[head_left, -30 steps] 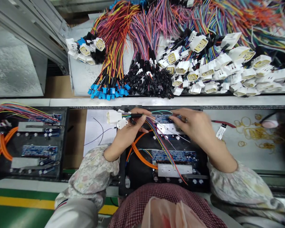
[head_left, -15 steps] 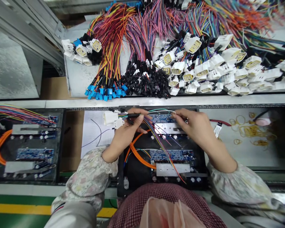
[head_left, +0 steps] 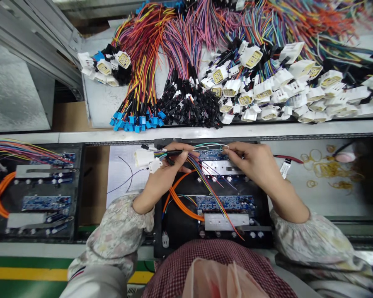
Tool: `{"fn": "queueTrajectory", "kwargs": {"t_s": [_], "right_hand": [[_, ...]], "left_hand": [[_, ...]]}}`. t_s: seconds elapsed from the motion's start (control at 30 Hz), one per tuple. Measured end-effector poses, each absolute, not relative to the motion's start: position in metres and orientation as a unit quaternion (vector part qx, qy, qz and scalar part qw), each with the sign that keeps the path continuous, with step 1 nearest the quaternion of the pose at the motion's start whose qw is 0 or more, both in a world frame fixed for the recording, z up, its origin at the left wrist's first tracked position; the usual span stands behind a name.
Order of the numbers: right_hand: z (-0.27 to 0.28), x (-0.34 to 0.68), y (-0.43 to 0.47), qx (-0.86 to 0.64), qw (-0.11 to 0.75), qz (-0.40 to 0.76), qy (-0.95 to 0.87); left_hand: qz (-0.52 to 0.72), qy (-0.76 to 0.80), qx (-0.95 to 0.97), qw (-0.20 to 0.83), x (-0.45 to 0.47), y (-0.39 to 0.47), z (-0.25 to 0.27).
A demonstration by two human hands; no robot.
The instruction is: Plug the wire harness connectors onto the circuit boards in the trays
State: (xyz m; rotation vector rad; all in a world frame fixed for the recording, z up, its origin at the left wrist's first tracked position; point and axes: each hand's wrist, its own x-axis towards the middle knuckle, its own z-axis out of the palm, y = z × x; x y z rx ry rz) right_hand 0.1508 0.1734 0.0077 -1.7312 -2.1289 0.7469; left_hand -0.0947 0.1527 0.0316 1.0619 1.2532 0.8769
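My left hand (head_left: 170,165) is closed around a wire harness (head_left: 174,152), whose white connectors (head_left: 144,158) stick out to the left. The harness's loose coloured wires (head_left: 211,185) fan down to the right over two blue circuit boards (head_left: 219,203). With thumb and forefinger, my right hand (head_left: 251,161) pinches the ends of a white and a green wire (head_left: 216,145) from that harness, above the upper board. Its fingertips hide the wire ends. Both boards sit in a black tray (head_left: 174,223), with thick orange cables (head_left: 182,203) on the left side.
On the shelf behind lie bundled harnesses with blue plugs (head_left: 136,122), black plugs (head_left: 192,107) and white connectors (head_left: 264,91). Another black tray (head_left: 46,188) with boards stands at left. Paper (head_left: 118,178) with loose wires lies between the trays. Yellow rubber bands (head_left: 326,169) are at right.
The view shifts very slightly. Both hands keep the same holds on the harness and the wires, almost without moving.
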Motion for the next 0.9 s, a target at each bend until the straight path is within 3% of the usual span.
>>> {"fn": "queueTrajectory", "kwargs": {"t_s": [0.27,0.4,0.6,0.9], "right_hand": [[0.028,0.151,0.16,-0.611,0.161,0.194,-0.751],[0.045,0.149,0.14,-0.532,0.093,0.205,-0.816],[0.026,0.144,0.154,-0.596,0.164,0.216,-0.756],[0.008,0.138,0.17,-0.586,0.128,0.213,-0.771]], "left_hand": [[0.382,0.517,0.439,0.629,-0.095,0.154,0.034],[0.397,0.509,0.426,0.634,-0.095,0.154,0.034],[0.38,0.524,0.429,0.63,-0.093,0.154,0.036],[0.391,0.51,0.42,0.641,-0.094,0.155,0.036]]}}
